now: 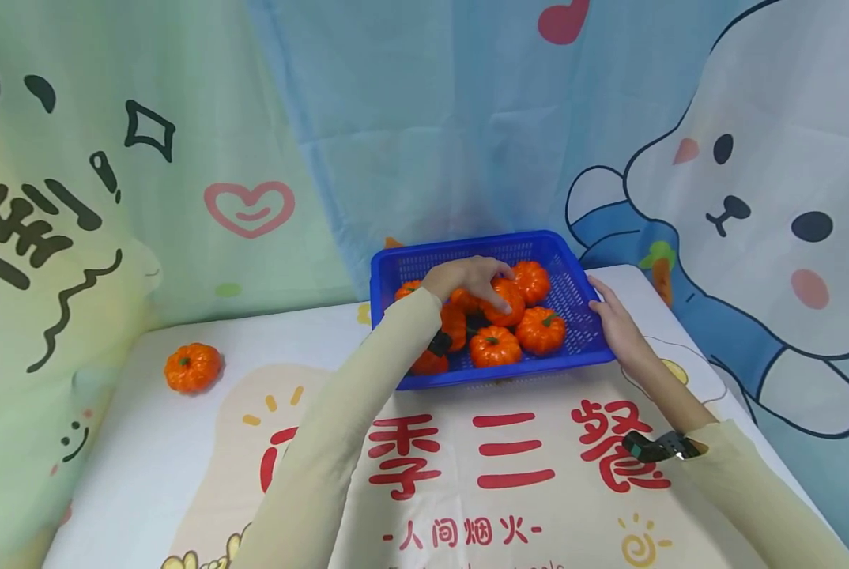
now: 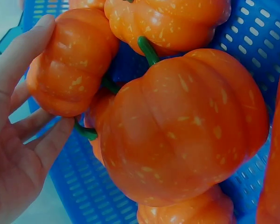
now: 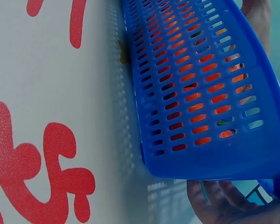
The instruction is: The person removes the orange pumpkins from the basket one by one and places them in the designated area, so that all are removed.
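A blue plastic basket with slotted walls stands at the back of the table and holds several small orange toy pumpkins with green stems. My left hand reaches down into it. In the left wrist view its thumb and fingers grip a ribbed pumpkin from the side, and a larger-looking pumpkin lies close beside it. At the basket's right end, my right hand holds the rim. The right wrist view shows the right hand's fingers curled against the end wall.
One pumpkin lies by itself on the left of the table. The tablecloth carries red printed characters. Behind the basket hangs a printed curtain, close to its back edge. A thin cord runs near the right forearm.
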Demonstrator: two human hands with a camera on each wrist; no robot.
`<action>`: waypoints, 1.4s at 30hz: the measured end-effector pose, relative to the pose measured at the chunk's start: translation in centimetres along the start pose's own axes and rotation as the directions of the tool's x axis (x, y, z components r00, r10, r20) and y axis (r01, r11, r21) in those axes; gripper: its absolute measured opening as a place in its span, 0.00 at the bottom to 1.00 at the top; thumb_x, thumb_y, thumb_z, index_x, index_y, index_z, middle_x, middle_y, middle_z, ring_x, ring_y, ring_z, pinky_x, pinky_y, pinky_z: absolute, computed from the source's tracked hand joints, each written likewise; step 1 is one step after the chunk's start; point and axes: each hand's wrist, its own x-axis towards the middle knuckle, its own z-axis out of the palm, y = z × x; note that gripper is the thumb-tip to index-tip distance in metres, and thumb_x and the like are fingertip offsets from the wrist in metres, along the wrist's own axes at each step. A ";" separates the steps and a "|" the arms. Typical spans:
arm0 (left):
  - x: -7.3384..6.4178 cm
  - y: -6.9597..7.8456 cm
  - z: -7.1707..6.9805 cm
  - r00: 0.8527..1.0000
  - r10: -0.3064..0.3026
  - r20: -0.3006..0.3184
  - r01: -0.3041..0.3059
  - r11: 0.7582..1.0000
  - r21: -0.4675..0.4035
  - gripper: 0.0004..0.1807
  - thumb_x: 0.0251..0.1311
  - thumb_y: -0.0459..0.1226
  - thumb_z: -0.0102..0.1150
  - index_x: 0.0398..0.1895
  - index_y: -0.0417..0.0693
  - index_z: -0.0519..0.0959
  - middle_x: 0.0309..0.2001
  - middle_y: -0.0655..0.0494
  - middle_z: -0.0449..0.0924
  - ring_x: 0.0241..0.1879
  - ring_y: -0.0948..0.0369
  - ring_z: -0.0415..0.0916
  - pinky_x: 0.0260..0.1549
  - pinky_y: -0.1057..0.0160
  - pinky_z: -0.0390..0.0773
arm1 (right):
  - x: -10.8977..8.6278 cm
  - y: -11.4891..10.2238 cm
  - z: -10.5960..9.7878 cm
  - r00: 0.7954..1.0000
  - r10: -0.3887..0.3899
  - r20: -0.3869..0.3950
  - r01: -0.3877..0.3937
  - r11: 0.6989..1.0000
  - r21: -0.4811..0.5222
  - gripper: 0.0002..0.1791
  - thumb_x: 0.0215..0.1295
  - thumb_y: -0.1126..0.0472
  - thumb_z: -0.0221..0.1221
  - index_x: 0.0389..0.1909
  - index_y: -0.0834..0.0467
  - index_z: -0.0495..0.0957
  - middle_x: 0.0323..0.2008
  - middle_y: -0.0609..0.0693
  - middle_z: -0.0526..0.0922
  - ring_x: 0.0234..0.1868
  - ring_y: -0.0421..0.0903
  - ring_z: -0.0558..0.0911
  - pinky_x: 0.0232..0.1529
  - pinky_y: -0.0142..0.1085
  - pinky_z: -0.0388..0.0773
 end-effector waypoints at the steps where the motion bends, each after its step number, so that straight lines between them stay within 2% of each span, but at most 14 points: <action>1: 0.0 0.0 0.0 1.000 -0.001 0.004 0.001 1.000 0.002 0.41 0.58 0.55 0.63 0.73 0.60 0.59 0.76 0.56 0.53 0.74 0.56 0.53 0.72 0.52 0.59 | 0.0 0.0 0.0 1.000 0.001 0.000 -0.001 1.000 0.000 0.31 0.77 0.46 0.26 0.77 0.39 0.31 0.77 0.64 0.42 0.72 0.71 0.53 0.67 0.71 0.49; 6: 0.2 -0.1 0.1 1.000 -0.002 0.023 0.001 1.000 0.020 0.43 0.57 0.55 0.64 0.74 0.61 0.57 0.75 0.56 0.54 0.73 0.56 0.54 0.72 0.52 0.60 | -0.1 0.0 0.0 1.000 0.001 0.003 -0.001 1.000 -0.002 0.31 0.77 0.45 0.26 0.77 0.39 0.30 0.77 0.64 0.42 0.71 0.72 0.54 0.66 0.71 0.50; 14: 0.1 -0.3 0.2 1.000 0.015 0.001 -0.015 0.999 0.034 0.42 0.56 0.55 0.64 0.73 0.61 0.59 0.74 0.56 0.56 0.72 0.56 0.56 0.71 0.53 0.62 | -0.2 -0.1 0.0 1.000 -0.010 -0.003 0.010 1.000 -0.006 0.31 0.77 0.46 0.26 0.77 0.41 0.31 0.77 0.63 0.42 0.72 0.72 0.53 0.66 0.72 0.51; 19: -0.1 -0.4 0.2 0.999 0.041 -0.032 -0.038 0.996 0.079 0.40 0.56 0.56 0.64 0.71 0.60 0.61 0.72 0.55 0.60 0.69 0.57 0.60 0.67 0.54 0.66 | -0.1 0.0 0.0 1.000 -0.005 -0.001 0.005 1.000 -0.001 0.31 0.77 0.47 0.27 0.77 0.40 0.31 0.78 0.61 0.39 0.73 0.71 0.50 0.66 0.72 0.49; 23: -0.2 -0.6 0.1 0.995 0.074 -0.074 -0.069 0.995 0.072 0.40 0.56 0.57 0.64 0.70 0.59 0.62 0.70 0.54 0.63 0.66 0.57 0.63 0.66 0.54 0.68 | -0.1 0.0 0.0 1.000 -0.001 0.002 0.001 1.000 0.001 0.31 0.77 0.47 0.27 0.77 0.39 0.30 0.78 0.61 0.38 0.73 0.71 0.50 0.67 0.72 0.48; 27: -0.7 -0.9 -0.3 0.978 0.140 -0.153 -0.134 0.990 0.047 0.40 0.55 0.58 0.63 0.69 0.57 0.65 0.67 0.54 0.68 0.63 0.58 0.67 0.65 0.57 0.69 | -0.1 0.1 0.0 1.000 -0.003 0.004 0.003 1.000 0.007 0.31 0.77 0.46 0.27 0.77 0.39 0.30 0.78 0.62 0.39 0.73 0.71 0.51 0.66 0.71 0.50; 31: -2.7 -1.2 -0.4 0.948 0.223 -0.227 -0.224 0.974 0.023 0.39 0.53 0.59 0.65 0.67 0.57 0.67 0.64 0.55 0.71 0.60 0.60 0.70 0.62 0.61 0.72 | -0.1 0.1 0.2 1.000 -0.010 0.006 0.010 1.000 0.010 0.31 0.77 0.46 0.27 0.77 0.40 0.30 0.77 0.64 0.41 0.72 0.72 0.52 0.66 0.71 0.51; 34: -5.3 -1.9 0.0 0.931 0.259 -0.258 -0.268 0.963 0.001 0.39 0.52 0.59 0.67 0.66 0.58 0.68 0.63 0.57 0.72 0.58 0.61 0.71 0.59 0.62 0.74 | -0.2 0.1 0.2 1.000 -0.008 0.014 0.008 1.000 0.012 0.31 0.77 0.46 0.26 0.77 0.41 0.30 0.77 0.64 0.41 0.72 0.72 0.52 0.66 0.72 0.50; 37: -8.4 -3.3 0.4 0.915 0.268 -0.301 -0.280 0.960 0.006 0.38 0.51 0.58 0.67 0.65 0.58 0.70 0.63 0.58 0.73 0.57 0.62 0.72 0.57 0.62 0.76 | -0.2 0.1 0.3 1.000 -0.006 0.024 0.005 1.000 0.020 0.31 0.77 0.45 0.27 0.77 0.40 0.31 0.77 0.64 0.41 0.72 0.72 0.52 0.67 0.71 0.50; 39: -10.4 -4.4 0.4 0.893 0.270 -0.361 -0.289 0.957 0.001 0.36 0.51 0.55 0.69 0.64 0.56 0.71 0.61 0.56 0.75 0.55 0.60 0.75 0.54 0.61 0.78 | -0.2 0.1 0.3 1.000 -0.010 0.024 0.009 1.000 0.023 0.32 0.77 0.45 0.27 0.77 0.40 0.31 0.77 0.64 0.41 0.72 0.72 0.52 0.67 0.71 0.50; 42: -13.2 -6.3 0.1 0.850 0.262 -0.456 -0.306 0.952 -0.023 0.35 0.52 0.50 0.70 0.63 0.51 0.72 0.59 0.53 0.78 0.52 0.58 0.77 0.52 0.59 0.79 | -0.3 0.2 0.2 1.000 -0.013 0.016 0.013 1.000 0.015 0.32 0.77 0.46 0.27 0.77 0.41 0.30 0.77 0.65 0.40 0.72 0.72 0.51 0.66 0.71 0.50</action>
